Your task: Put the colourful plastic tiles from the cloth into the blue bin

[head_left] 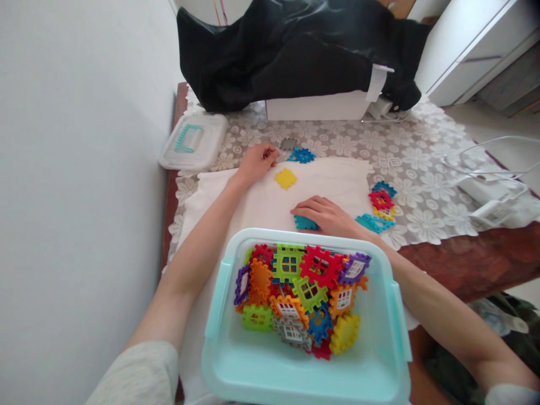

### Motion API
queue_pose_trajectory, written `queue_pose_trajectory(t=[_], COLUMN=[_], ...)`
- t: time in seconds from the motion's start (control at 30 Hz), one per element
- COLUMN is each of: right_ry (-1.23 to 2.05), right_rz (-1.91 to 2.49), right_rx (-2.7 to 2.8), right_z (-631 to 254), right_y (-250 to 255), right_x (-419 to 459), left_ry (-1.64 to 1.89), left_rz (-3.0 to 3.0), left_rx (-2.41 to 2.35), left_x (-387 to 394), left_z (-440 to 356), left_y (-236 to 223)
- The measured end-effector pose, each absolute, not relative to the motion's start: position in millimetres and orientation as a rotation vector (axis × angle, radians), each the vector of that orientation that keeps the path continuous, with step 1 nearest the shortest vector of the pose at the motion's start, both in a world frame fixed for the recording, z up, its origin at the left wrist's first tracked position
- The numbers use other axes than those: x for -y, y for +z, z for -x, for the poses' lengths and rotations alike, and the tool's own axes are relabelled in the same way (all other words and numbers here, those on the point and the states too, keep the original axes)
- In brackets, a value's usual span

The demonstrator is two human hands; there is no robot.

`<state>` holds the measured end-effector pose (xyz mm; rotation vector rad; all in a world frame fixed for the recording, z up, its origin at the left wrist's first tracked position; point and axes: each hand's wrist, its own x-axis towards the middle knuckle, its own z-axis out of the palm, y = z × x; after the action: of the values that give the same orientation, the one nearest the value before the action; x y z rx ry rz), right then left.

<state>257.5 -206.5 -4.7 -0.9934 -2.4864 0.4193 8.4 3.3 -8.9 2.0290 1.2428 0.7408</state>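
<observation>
My left hand (258, 161) is above the far left part of the white cloth (257, 205), fingers curled together; whether anything is between them is hidden. Just right of its fingertips lie a grey notched tile (289, 144) and blue notched pieces (302, 156). A yellow notched tile (286, 179) rests flat on the cloth between my two hands. My right hand (327, 215) is closed over a teal interlocking tile (305, 223), whose left part shows under the fingers. Nearest me stands a light turquoise bin (304, 374) full of colourful notched pieces, some with window grids (320, 265).
A clear lid with a turquoise handle (185, 140) lies at the left by the wall. At the right are red and yellow pieces (381, 199) and light blue pieces (374, 223). A black cover (304, 53) drapes a white object at the back; a wire stand (498, 174) is far right.
</observation>
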Motion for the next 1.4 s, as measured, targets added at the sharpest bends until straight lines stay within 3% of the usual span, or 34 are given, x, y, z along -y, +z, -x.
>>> queue_pose_trajectory(t=[1.03, 1.4], right_ry=[0.430, 0.327], right_rz=[1.072, 1.337], right_rx=[2.553, 2.666], right_z=[-274, -286], right_y=[28, 37], right_x=[211, 216], left_ry=[0.740, 0.732], left_rz=[-2.033, -2.022], left_rx=[-1.238, -1.238], left_x=[0, -2], left_z=[-10, -9], left_y=[-4, -8])
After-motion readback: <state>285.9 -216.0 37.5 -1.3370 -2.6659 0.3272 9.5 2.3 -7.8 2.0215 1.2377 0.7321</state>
